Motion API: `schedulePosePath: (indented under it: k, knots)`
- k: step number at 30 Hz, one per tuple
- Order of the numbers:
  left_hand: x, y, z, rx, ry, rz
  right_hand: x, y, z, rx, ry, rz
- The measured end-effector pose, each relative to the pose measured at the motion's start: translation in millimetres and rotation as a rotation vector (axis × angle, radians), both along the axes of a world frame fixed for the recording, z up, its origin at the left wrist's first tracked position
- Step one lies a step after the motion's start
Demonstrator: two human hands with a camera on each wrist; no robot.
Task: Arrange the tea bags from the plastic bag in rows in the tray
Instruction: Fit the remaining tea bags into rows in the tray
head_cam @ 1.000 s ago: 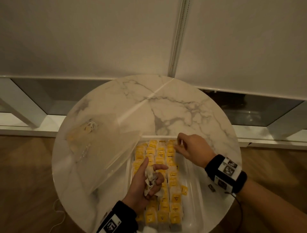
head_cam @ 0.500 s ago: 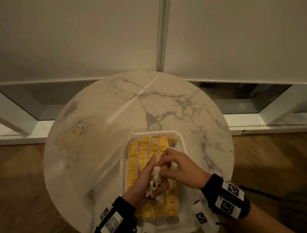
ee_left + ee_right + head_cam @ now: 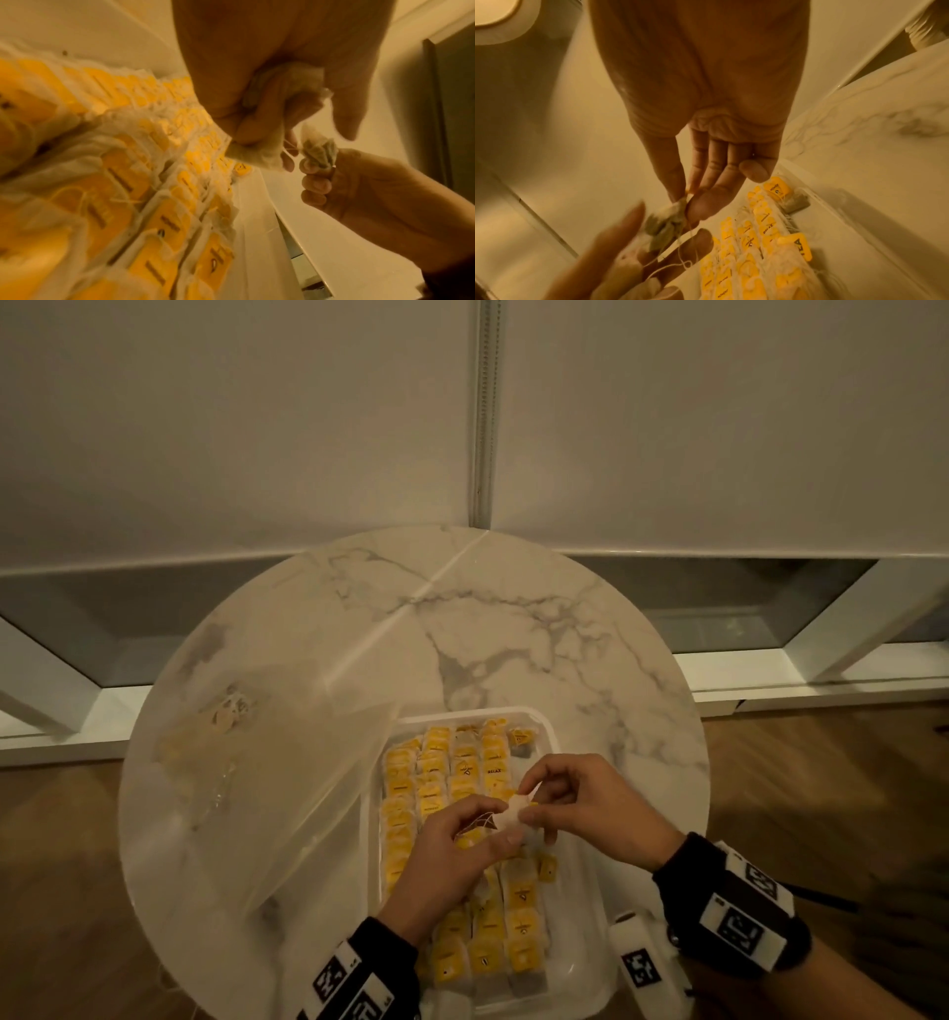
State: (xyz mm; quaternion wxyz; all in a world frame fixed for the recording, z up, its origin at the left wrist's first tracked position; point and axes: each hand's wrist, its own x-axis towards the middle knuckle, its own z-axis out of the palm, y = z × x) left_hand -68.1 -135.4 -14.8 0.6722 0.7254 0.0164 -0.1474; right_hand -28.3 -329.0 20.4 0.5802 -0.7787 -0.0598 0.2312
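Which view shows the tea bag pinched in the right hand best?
The left wrist view: the tea bag sits sharp above the right hand, its string running to the bunch in the left hand. The right wrist view shows it blurred at the fingertips. The head view shows only a pale scrap between both hands over the tray.
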Motion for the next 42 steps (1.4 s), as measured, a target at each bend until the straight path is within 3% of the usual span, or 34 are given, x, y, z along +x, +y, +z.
schedulePosePath:
  k: [8, 16, 22, 29, 33, 38, 42]
  knots:
    - [-4, -1, -2, -0.17, 0.151, 0.149, -5, 2, 1, 0.077, 0.089, -0.039]
    - [-4, 7, -1, -0.094, 0.07, 0.076, -11, 1, -4, 0.107, 0.131, -0.138]
    - [-5, 9, -3, -0.055, 0.047, 0.12, -15, 1, 1, 0.248, 0.224, -0.122]
    - [-7, 7, 1, -0.112, 0.055, 0.134, -18, 2, -3, 0.142, 0.003, -0.196]
    - [-10, 9, 3, -0.113, 0.062, 0.161, -13, -6, 9, -0.299, -0.457, -0.176]
    - [-10, 10, 1, -0.061, 0.0, 0.165, -8, -10, 22, -0.291, -0.306, -0.031]
    - [-6, 2, 7, 0.022, -0.133, 0.048, -10, -4, 22, -0.277, -0.266, 0.121]
